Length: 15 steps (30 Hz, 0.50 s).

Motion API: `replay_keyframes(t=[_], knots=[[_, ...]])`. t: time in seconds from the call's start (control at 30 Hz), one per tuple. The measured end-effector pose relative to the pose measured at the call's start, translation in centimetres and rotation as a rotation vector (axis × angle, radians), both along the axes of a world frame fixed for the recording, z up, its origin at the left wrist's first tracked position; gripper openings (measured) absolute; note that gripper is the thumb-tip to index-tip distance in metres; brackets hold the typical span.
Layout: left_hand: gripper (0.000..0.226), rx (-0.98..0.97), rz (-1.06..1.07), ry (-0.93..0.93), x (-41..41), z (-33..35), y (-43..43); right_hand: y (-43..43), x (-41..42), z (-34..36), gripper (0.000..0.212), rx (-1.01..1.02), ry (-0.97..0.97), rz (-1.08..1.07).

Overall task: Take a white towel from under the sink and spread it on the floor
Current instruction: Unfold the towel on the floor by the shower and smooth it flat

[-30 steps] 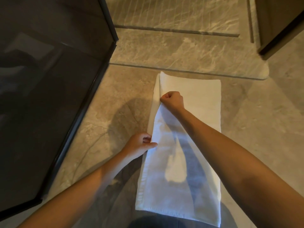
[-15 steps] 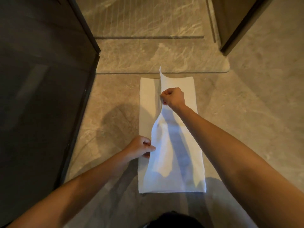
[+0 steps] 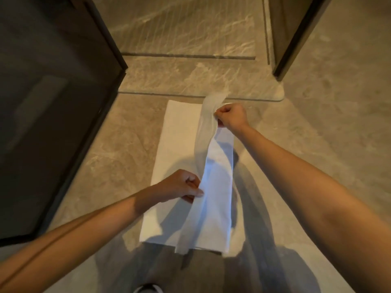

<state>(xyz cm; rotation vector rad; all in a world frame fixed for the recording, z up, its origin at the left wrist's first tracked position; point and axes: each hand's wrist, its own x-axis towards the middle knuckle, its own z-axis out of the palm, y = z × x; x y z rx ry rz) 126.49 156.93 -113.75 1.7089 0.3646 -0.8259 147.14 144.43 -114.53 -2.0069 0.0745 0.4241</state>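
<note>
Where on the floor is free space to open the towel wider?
Bare floor lies right of the white towel, up to the door frame. Left, a narrower bare strip runs to the dark glass panel. Over the towel, the left hand and right hand crowd it.

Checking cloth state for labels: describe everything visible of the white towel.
The white towel, thin soft cloth, lies lengthwise on the tan marble-look floor, part unfolded. Its left half is flat; the top layer is lifted along its free edge, pinched by the left hand near the person and the right hand farther away. Arm shadows cross it.
</note>
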Motion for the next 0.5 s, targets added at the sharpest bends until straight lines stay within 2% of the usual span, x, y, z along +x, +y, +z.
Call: replay_keyframes(t=[0.2, 0.3, 0.5], knots=[[0.02, -0.013, -0.032, -0.054, 1.5, 1.5, -9.1, -7.5, 1.8, 2.4, 0.014, 0.071, -0.007, 0.053], [0.027, 0.033, -0.067, -0.062, 2.9, 1.4, -13.8, -11.7, 2.5, 2.7, 0.026, 0.088, -0.019, 0.023], [0.027, 0.046, -0.201, -0.064, 5.1, 0.0, -21.5, -19.4, 4.0, 0.1, 0.043, 0.06, -0.06, 0.089]])
